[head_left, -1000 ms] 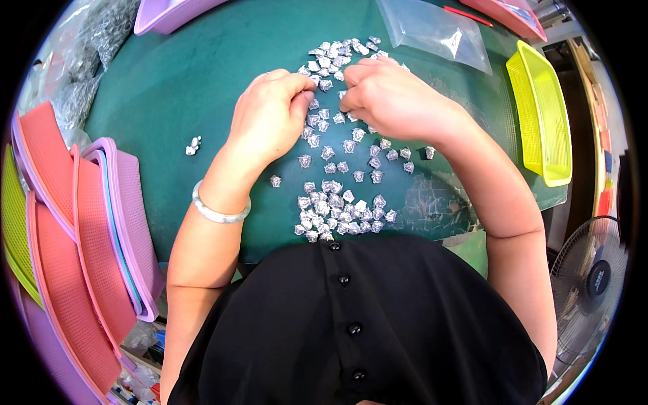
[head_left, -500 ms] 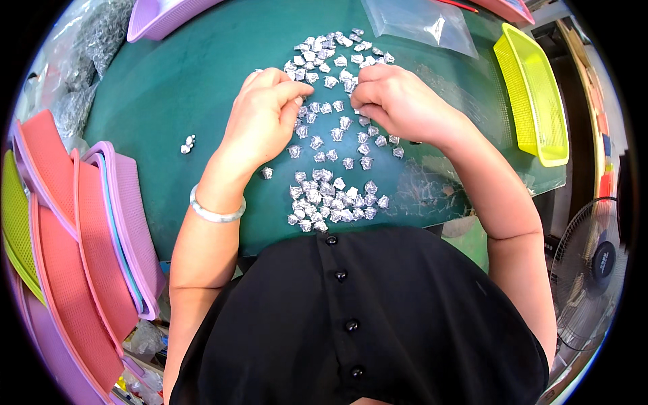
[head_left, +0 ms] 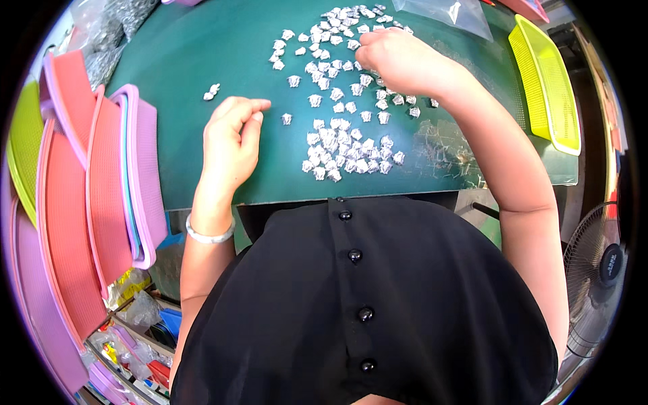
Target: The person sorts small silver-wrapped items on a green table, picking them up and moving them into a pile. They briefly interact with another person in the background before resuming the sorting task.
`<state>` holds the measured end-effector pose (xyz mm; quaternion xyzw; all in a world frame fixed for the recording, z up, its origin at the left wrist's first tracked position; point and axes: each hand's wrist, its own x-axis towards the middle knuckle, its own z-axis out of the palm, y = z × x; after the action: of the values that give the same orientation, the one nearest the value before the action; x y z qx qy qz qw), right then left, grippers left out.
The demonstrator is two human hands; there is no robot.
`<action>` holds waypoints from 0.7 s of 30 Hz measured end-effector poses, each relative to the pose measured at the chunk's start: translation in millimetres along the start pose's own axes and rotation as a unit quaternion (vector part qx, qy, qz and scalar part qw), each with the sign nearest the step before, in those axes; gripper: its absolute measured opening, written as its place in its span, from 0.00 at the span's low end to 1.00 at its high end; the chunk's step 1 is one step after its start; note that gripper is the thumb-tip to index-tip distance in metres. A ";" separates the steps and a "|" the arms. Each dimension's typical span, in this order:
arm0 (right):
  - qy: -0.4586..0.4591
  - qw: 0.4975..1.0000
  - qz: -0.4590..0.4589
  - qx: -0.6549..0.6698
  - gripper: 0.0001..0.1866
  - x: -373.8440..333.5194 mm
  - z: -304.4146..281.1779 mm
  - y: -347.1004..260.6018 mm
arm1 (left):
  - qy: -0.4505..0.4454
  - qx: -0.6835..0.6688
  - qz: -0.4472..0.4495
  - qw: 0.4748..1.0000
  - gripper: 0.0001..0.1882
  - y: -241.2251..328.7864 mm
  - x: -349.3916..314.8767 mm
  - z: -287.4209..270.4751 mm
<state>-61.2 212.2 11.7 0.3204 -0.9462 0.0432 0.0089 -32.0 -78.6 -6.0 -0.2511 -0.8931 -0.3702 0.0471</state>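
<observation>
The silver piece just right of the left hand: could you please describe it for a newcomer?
On the green table, find the left hand. Right of its fingertips lies one crinkled-looking silver piece, closest to them on that side.

A green counter (head_left: 277,165) fills the upper middle, its surface cracked and peeling in a patch (head_left: 445,145) near the right of its front edge. Nested baskets (head_left: 108,202) in coral, purple and green crowd the left side; crumpled clear bags (head_left: 104,27) lie beyond them. Below, an open box (head_left: 142,310) holds plastic bags and mixed coloured items. A yellow basket (head_left: 550,88) lies along the counter's right end, with a dark fan (head_left: 611,263) lower down. Green floor (head_left: 491,228) shows under the counter. The light is bright.
</observation>
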 end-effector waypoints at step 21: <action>0.115 0.980 0.074 0.143 0.09 -62.9 25.6 -83.4 | 0.006 0.126 0.082 0.989 0.06 23.2 -39.3 30.4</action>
<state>39.7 182.0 -10.3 0.2407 -0.9439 0.2156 0.0685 16.4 -60.1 -23.8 -0.3130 -0.9088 -0.2512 0.1139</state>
